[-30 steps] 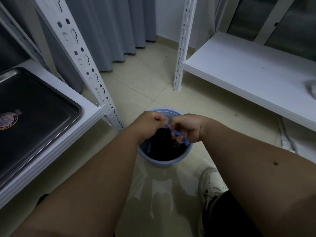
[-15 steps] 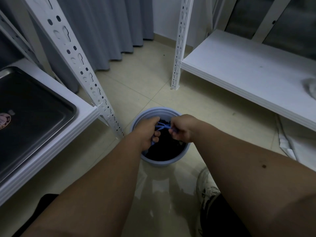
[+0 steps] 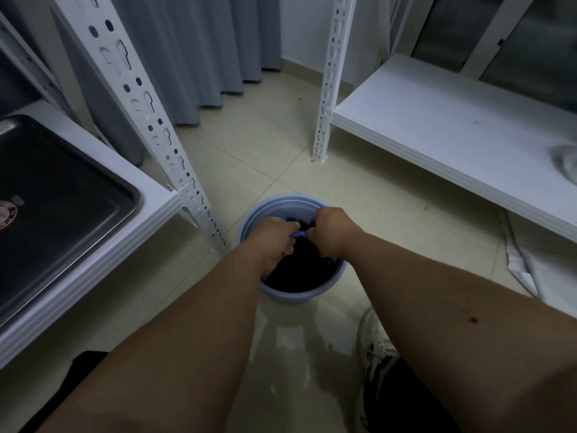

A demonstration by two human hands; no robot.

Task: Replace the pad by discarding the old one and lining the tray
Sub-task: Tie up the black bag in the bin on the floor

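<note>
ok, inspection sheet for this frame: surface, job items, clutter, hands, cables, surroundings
Surface: tiled floor, glossy.
Job's things: metal tray unlined on the left shelf; blue bin with dark bag on the floor.
Clutter: white cloth on the right shelf.
Grippers: left hand and right hand both pinch blue ties over the bin.
Cables: nothing seen.
Surroundings: grey curtain, slotted shelf posts.

1. White slotted shelf upright (image 3: pixel 146 110), left, leaning across view.
2. Second white upright (image 3: pixel 332 79), standing on the floor.
3. White shelf board (image 3: pixel 452 126), right; crumpled whitish thing (image 3: pixel 566 162) at its far right edge.
4. Grey curtain (image 3: pixel 193 51), hanging to the floor.
5. Beige tiled floor (image 3: pixel 256 164).
6. White sneaker (image 3: pixel 373 342), lower right.
</note>
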